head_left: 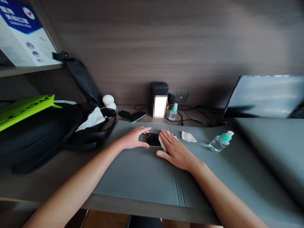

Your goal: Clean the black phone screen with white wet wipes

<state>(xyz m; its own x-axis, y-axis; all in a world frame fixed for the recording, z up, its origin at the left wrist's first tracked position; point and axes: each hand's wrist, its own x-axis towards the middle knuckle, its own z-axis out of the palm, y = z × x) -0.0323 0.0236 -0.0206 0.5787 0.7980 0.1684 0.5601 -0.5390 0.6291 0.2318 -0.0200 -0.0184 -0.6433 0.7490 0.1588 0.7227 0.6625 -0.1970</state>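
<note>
- Hands, 2: left hand (pixel 133 138) and right hand (pixel 173 148), both at one phone.
- Phone (pixel 153 139), 1, on the mat (pixel 137 177), dark screen up, lying between the hands; its right part is covered.
- Left hand: thumb and fingers parted around the phone's left end, gripping it at the near and far edges.
- Right hand: fingers extended, laid flat over 1 tissue (pixel 162 143) on the phone; thumb held apart.
- Second tissue (pixel 188 136), 1, crumpled, on the mat, just right of the right hand.
- Bottles, 2, clear with green collars: mat bottle (pixel 218 143), farther right; rear bottle (pixel 173 113), upright beside the black cylinder (pixel 158 87).
- Spare phone (pixel 136 116), 1, behind the mat, near 1 small dark object (pixel 123 113).
- Laptop (pixel 266 95), 1, at right.
- Bag (pixel 40 139), 1, black, at left.
- Mask box (pixel 28 41), 1, on the shelf (pixel 33 70).
</note>
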